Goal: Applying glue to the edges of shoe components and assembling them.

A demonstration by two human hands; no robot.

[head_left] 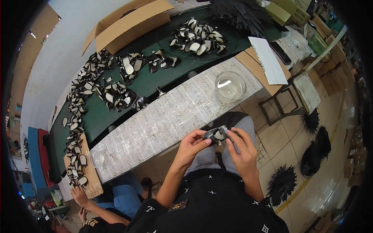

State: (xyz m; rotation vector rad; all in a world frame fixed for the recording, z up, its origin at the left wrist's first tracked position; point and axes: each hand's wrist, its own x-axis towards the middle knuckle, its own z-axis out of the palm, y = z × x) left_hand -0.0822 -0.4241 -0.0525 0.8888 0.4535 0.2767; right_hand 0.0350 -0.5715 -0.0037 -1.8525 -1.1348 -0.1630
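Note:
Above my lap, both hands hold one small black, glossy heel-like piece (210,134) with a pale inner face. My left hand (192,146) pinches its left end between thumb and fingers. At the other end, the fingers of my right hand (243,146) close on a greyish edge of it; the exact contact is partly hidden. Just beyond my hands runs a narrow bench (163,120) covered in printed paper under shiny film. A round clear bowl (244,80) with some liquid stands on its right part.
Many similar black-and-white pieces (200,37) lie heaped on the dark green table (149,87) behind the bench. A cardboard box (132,25) stands at the back. Left, a co-worker's hand (79,196) rests by more pieces; a small clear dish (97,158) is near. Black fringed bundles (282,184) lie on the floor.

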